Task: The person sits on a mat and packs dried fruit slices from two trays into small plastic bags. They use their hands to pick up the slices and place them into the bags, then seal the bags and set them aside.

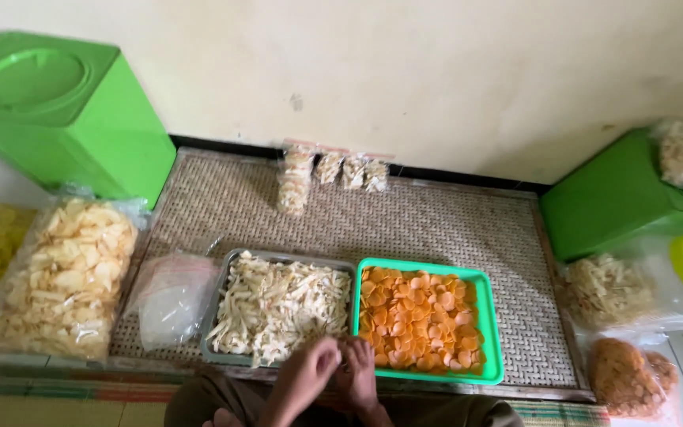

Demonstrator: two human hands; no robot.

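My left hand [307,373] and my right hand [357,368] meet fingertip to fingertip at the near edge of two trays, fingers curled; anything pinched between them is too small to make out. The left hand hovers over the front edge of a grey metal tray [290,255] filled with pale cracker sticks [278,304]. Beside it on the right, the right hand is at the near left corner of a green plastic tray [489,316] holding orange round chips [420,316]. Several small filled packets [330,170] lean against the wall beyond the trays.
Both trays rest on a woven mat [436,221]. A stack of clear plastic bags [171,296] and a big bag of pale chips [65,273] lie left. Green bins stand at back left [65,103] and right [618,194]; snack bags [606,289] [626,375] lie right.
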